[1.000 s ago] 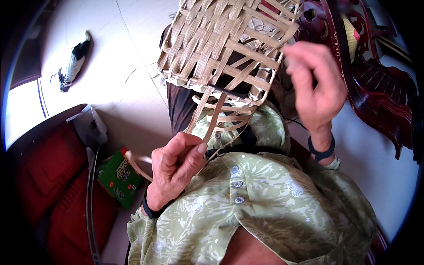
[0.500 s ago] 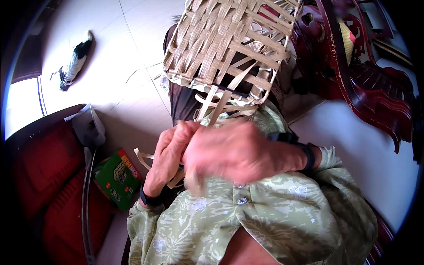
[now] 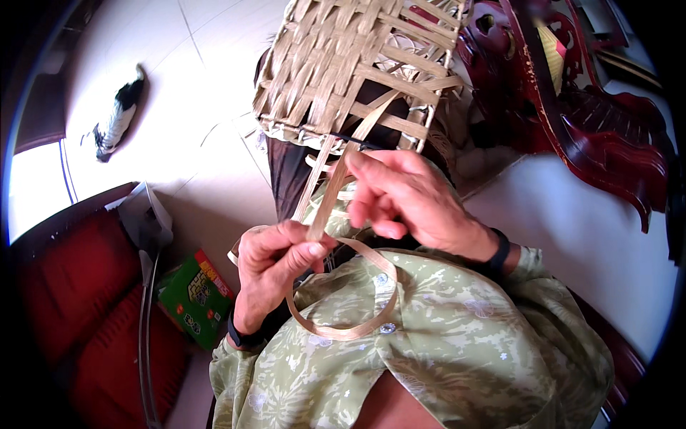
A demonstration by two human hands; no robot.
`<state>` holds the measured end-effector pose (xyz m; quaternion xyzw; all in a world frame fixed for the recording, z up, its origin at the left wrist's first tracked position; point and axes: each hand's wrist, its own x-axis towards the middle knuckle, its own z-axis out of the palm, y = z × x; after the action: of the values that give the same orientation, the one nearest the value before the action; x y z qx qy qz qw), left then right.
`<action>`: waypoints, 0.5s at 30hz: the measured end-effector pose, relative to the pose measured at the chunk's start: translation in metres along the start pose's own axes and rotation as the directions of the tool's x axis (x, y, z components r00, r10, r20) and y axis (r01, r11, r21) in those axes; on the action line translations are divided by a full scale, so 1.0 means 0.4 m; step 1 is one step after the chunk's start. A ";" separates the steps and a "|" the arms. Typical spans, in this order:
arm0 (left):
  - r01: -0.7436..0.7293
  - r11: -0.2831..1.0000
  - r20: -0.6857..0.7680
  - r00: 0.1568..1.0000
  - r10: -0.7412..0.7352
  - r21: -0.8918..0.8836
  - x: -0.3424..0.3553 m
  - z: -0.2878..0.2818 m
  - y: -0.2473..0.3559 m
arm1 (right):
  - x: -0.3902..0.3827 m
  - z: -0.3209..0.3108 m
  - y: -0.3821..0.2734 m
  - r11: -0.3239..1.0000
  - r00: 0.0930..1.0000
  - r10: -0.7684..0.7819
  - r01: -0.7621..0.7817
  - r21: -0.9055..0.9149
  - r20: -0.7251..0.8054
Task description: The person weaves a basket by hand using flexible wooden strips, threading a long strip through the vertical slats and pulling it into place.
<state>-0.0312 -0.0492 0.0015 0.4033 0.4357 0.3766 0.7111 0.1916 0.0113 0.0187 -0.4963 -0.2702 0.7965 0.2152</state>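
A tan woven panel (image 3: 314, 79) of flat strips lies across my lap. Its left part is tightly woven; toward the right, the strips have wide gaps. A long flat strip (image 3: 334, 189) comes down from its lower edge, and my left hand (image 3: 279, 264) pinches it between thumb and fingers. Beyond that grip the strip curls into a loose loop over my shirt. Beside the strip, close to the panel's edge, is my right hand (image 3: 418, 204), fingers apart and partly bent; one fingertip is at the strip. A dark thin piece (image 3: 357, 141) crosses the panel's lower edge.
Carved dark red wooden furniture (image 3: 572, 136) stands at the right. On the left are a red cushioned seat (image 3: 78, 264), a green box (image 3: 194, 297) and a long-handled grey tool (image 3: 145, 218). A black-and-white object (image 3: 120, 118) lies on the tiled floor.
My right hand has moved up and away from my left hand, and its fingers have opened. The strip's loop now shows over my shirt. The panel sits slightly further left.
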 end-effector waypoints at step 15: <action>0.111 0.992 -0.232 0.965 -0.120 -0.054 0.030 -0.004 -0.004 | 0.015 0.060 0.051 0.848 0.864 0.033 0.242 -0.471 0.502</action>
<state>-0.0285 -0.0390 -0.0042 0.3153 0.5319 0.3884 0.6833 0.1658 -0.0059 0.0101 -0.3003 -0.5478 0.7797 0.0419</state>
